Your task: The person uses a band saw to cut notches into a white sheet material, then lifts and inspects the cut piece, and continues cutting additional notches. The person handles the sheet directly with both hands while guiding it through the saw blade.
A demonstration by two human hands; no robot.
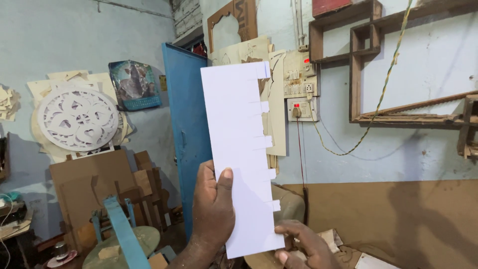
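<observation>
I hold a long white paper strip [239, 144] upright in front of me; its right edge has several small cut tabs. My left hand [213, 209] grips its lower left edge, thumb pressed on the front. My right hand [303, 244] touches the strip's bottom right corner with its fingers curled under it.
A blue door [186, 129] stands behind the strip. A white carved round panel [77, 118] hangs on the left wall above brown boards [94, 184]. Wooden shelves [363, 60] and a switchboard [301, 79] are on the right wall. A blue metal tool [122, 231] stands at lower left.
</observation>
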